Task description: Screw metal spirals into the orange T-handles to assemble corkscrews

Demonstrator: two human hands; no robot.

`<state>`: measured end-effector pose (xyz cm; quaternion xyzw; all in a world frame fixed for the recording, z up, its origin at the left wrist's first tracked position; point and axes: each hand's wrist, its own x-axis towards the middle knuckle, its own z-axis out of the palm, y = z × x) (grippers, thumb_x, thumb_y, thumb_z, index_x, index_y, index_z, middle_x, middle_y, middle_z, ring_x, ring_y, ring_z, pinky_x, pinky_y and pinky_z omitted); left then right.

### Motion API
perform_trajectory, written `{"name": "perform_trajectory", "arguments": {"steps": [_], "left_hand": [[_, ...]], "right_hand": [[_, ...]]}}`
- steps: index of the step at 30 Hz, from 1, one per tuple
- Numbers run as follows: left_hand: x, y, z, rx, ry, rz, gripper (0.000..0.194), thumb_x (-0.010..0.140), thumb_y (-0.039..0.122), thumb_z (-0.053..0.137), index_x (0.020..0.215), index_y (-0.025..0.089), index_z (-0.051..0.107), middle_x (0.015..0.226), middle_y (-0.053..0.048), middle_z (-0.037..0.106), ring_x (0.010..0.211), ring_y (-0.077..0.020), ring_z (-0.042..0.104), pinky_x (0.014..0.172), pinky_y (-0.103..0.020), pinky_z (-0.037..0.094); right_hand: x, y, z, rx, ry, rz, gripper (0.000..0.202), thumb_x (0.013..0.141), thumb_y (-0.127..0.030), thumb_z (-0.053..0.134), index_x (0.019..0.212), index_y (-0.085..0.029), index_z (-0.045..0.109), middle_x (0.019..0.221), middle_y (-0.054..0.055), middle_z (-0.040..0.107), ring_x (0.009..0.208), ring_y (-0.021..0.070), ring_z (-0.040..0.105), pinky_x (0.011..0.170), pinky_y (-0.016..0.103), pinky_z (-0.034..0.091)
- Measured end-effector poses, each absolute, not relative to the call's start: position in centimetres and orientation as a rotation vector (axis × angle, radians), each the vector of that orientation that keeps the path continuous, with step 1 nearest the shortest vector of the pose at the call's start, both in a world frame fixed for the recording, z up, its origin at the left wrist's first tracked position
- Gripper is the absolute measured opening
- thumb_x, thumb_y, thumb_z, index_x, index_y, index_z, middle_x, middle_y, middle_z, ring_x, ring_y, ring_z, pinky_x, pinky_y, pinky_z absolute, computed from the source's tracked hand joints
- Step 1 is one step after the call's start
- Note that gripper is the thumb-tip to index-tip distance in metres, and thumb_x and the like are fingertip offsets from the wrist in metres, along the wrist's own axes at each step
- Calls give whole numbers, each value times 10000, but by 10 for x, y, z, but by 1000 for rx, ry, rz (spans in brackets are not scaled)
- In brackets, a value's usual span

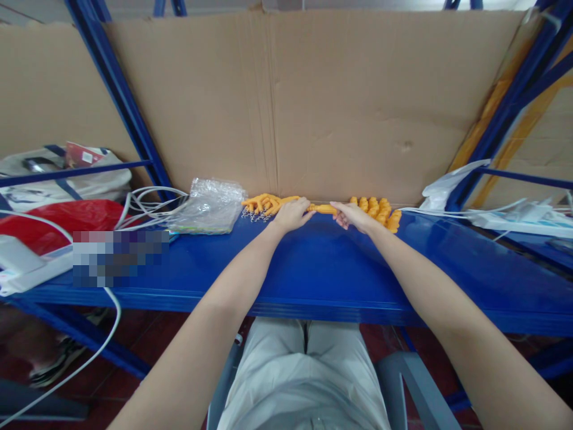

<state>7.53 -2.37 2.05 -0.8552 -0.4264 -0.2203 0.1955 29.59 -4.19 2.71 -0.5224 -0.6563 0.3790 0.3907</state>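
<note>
An orange, slender piece (324,209) with a narrower left end spans the gap between my two hands, close to the cardboard at the back of the blue table. My left hand (292,214) is closed at its narrow end, and the fingertips are partly hidden. Around its thicker right end my right hand (351,216) is closed, thumb on top. Left of my left hand lies a pile of orange pieces with thin, wavy metal ends (264,205). Beside and behind my right hand, rows of knobbly orange pieces (378,209) lie on the table, partly covered by the hand.
A clear plastic bag (212,206) lies left of the orange pile. White cables (152,206), a red bag (76,218) and a white power strip (36,272) are farther left. Blue shelf posts (119,101) frame the cardboard panel (349,101). White plastic (447,188) hangs at the right.
</note>
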Motion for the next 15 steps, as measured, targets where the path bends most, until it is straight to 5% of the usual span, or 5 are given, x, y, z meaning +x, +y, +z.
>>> {"name": "perform_trajectory", "arguments": {"steps": [8, 15], "left_hand": [[75, -22, 19, -2409, -1180, -637, 278, 1025, 367, 494, 1076, 158, 671, 1085, -136, 710, 1026, -268, 692, 832, -340, 502], [74, -21, 19, -2423, -1174, -673, 275, 1009, 386, 510, 1052, 164, 667, 1068, -132, 708, 999, -267, 697, 813, -343, 509]], "right_hand": [[289, -46, 31, -1345, -1460, 1147, 489, 982, -580, 566, 657, -225, 481, 459, -50, 363, 385, 66, 292, 355, 189, 217], [282, -58, 43, -1446, -1334, 1371, 476, 1057, -525, 403, 681, -235, 431, 424, -94, 260, 354, 64, 198, 330, 165, 191]]}}
